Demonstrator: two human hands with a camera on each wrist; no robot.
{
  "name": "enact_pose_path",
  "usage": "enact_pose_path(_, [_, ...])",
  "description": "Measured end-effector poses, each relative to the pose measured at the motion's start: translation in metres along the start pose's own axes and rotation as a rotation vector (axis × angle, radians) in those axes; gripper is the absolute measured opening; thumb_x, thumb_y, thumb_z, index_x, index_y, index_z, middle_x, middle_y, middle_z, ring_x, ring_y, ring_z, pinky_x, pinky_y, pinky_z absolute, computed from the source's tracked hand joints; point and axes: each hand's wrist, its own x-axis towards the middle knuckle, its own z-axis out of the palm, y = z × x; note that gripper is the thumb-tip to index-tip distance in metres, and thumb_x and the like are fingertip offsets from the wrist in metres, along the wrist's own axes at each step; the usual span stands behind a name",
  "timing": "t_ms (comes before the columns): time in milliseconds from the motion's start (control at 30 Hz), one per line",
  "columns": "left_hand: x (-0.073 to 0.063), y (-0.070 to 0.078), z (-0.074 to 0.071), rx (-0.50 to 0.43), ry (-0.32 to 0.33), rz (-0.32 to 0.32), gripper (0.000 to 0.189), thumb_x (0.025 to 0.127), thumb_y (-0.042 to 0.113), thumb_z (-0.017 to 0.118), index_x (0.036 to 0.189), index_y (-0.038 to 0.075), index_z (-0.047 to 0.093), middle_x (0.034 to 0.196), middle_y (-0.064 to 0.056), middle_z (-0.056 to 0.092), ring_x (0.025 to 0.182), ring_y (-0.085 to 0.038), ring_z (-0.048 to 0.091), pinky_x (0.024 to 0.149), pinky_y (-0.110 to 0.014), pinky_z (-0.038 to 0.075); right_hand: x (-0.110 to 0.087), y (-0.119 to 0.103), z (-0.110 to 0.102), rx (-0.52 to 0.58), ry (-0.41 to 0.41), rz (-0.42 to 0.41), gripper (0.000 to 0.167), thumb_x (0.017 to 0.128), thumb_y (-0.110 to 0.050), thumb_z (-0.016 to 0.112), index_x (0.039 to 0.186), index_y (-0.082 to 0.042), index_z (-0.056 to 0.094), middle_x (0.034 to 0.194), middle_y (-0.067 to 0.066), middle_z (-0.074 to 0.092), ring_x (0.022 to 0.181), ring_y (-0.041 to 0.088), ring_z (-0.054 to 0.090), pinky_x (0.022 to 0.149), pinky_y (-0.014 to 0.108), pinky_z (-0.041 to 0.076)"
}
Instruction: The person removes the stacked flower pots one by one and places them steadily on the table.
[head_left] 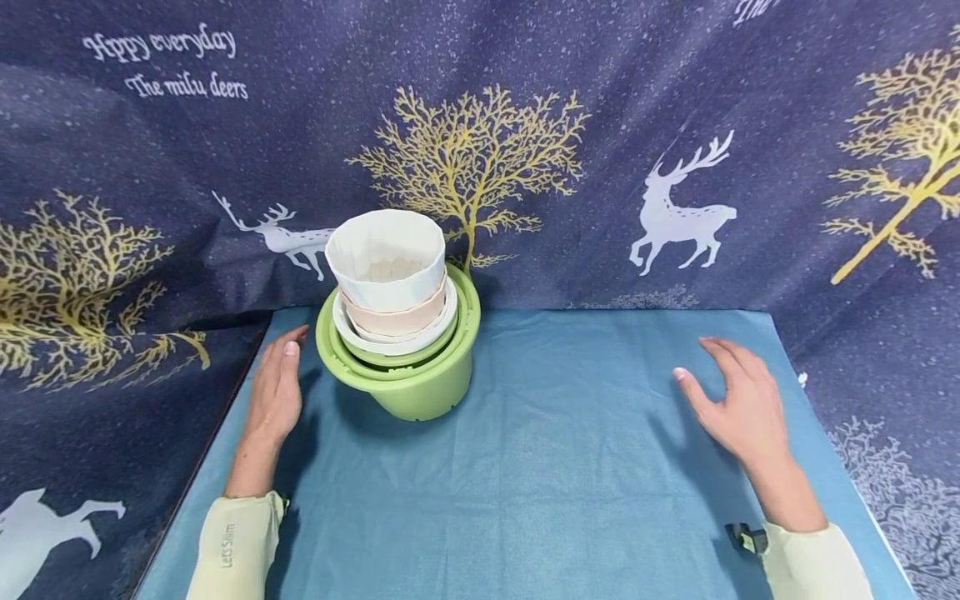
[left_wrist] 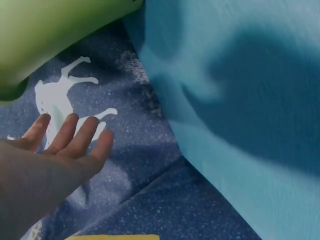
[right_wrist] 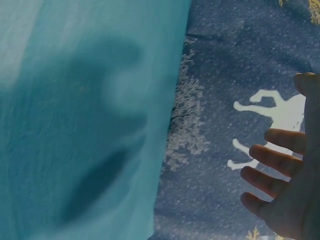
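A nested stack of flower pots stands at the back left of the blue table. Its outermost piece is a large green pot point(head_left: 423, 392); inside sit a white-rimmed pot point(head_left: 450, 321), a pale pink pot point(head_left: 397, 321) and, on top, a white faceted pot point(head_left: 386, 292). Just left of the stack my left hand point(head_left: 276, 396) hovers with its fingers extended, apart from the green pot. In the left wrist view the green pot's side point(left_wrist: 55, 30) shows above that hand. Over the table's right side my right hand point(head_left: 742, 408) is held spread, thumb apart, holding nothing.
The table point(head_left: 555, 467) is covered in blue cloth. Behind it and at both sides hangs a dark blue cloth point(head_left: 525, 50) printed with gold trees and white deer. The table's back edge runs right behind the pots.
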Motion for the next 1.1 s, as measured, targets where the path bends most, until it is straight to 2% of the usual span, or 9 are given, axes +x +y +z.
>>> enact_pose_path(300, [-0.002,0.007,0.003,-0.057,-0.026,-0.039,0.057,0.117,0.033,0.026,0.15,-0.004,0.054,0.141,-0.029,0.058,0.133,-0.044,0.051,0.109,-0.029,0.033,0.007,-0.016,-0.001,0.033,0.02,-0.048,0.058,0.092,-0.033,0.078,0.14,-0.001,0.067,0.138,0.024,0.064,0.127,0.05,0.055,0.105,0.064,0.039])
enact_pose_path(467, [-0.001,0.011,0.005,-0.101,-0.046,-0.084,0.06,0.117,0.038,0.024,0.153,-0.001,0.053,0.145,-0.025,0.057,0.134,-0.037,0.052,0.102,-0.022,0.035,0.013,-0.025,0.0,0.049,0.023,-0.059,0.059,0.091,-0.033,0.078,0.141,-0.003,0.067,0.14,0.022,0.064,0.129,0.048,0.055,0.107,0.063,0.039])
enact_pose_path(567, [-0.001,0.015,0.005,-0.119,-0.054,-0.118,0.061,0.116,0.04,0.022,0.155,0.003,0.052,0.146,-0.022,0.057,0.132,-0.027,0.052,0.098,-0.025,0.037,0.016,-0.031,0.001,0.06,0.038,-0.077,0.06,0.09,-0.032,0.079,0.14,-0.002,0.067,0.139,0.021,0.065,0.129,0.047,0.055,0.108,0.062,0.039])
enact_pose_path(767, [-0.001,0.019,0.007,-0.215,-0.075,-0.168,0.06,0.116,0.038,0.02,0.158,0.006,0.049,0.15,-0.019,0.055,0.126,-0.006,0.049,0.1,-0.035,0.039,0.021,-0.043,0.003,0.085,0.064,-0.106,0.06,0.087,-0.03,0.081,0.138,-0.002,0.068,0.139,0.02,0.066,0.13,0.045,0.056,0.108,0.061,0.039])
enact_pose_path(1000, [0.0,0.024,0.01,-0.3,-0.07,-0.194,0.059,0.115,0.037,0.023,0.157,0.005,0.049,0.148,-0.012,0.055,0.126,-0.003,0.049,0.101,-0.033,0.041,0.027,-0.055,0.002,0.099,0.066,-0.122,0.06,0.087,-0.03,0.08,0.14,-0.004,0.068,0.142,0.018,0.064,0.131,0.044,0.055,0.109,0.06,0.04])
enact_pose_path(1100, [0.001,0.025,0.011,-0.316,-0.08,-0.205,0.059,0.115,0.037,0.024,0.158,0.004,0.047,0.149,-0.012,0.052,0.129,-0.003,0.046,0.106,-0.037,0.041,0.029,-0.061,0.001,0.109,0.062,-0.134,0.061,0.087,-0.03,0.08,0.141,-0.004,0.067,0.143,0.018,0.064,0.132,0.044,0.055,0.109,0.061,0.039])
